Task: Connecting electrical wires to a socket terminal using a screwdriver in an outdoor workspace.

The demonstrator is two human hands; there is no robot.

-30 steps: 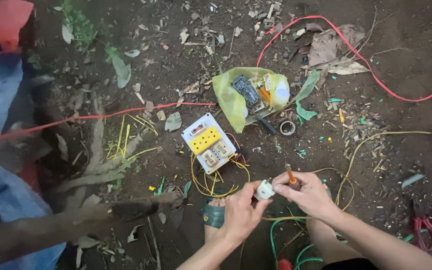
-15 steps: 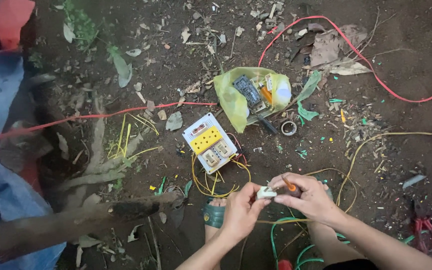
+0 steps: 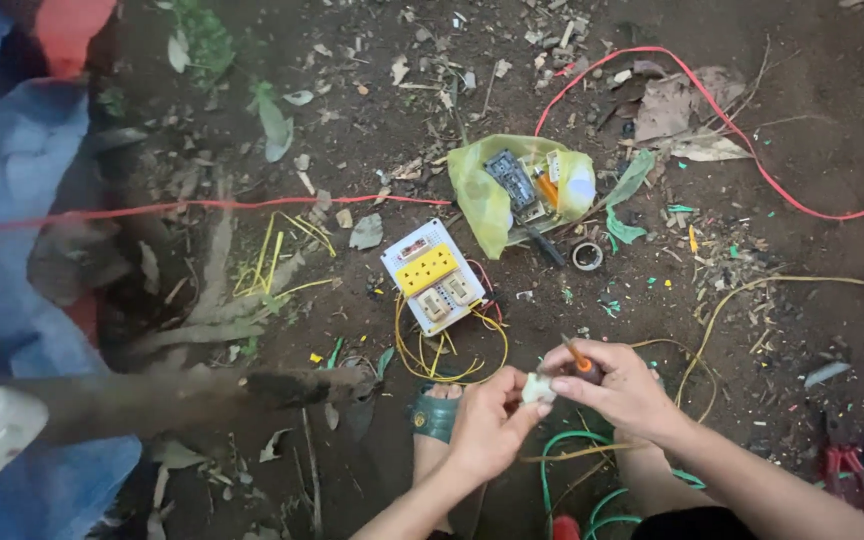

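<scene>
Now my left hand (image 3: 487, 430) fingers pinch a small white part (image 3: 535, 388), my right hand (image 3: 617, 385) holds an orange screwdriver (image 3: 579, 360) on it, and the white switch board (image 3: 432, 275) lies loose, wires still out.

Bare dirt ground (image 3: 822, 130), dry leaves (image 3: 687, 105), dim daylight.

Fingers hide most of the small white fitting (image 3: 537, 388)

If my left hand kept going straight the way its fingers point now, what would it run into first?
The left hand points up and right at the small white fitting it already pinches; just beyond is the right hand with the orange-handled screwdriver. Depth is unclear.
</scene>
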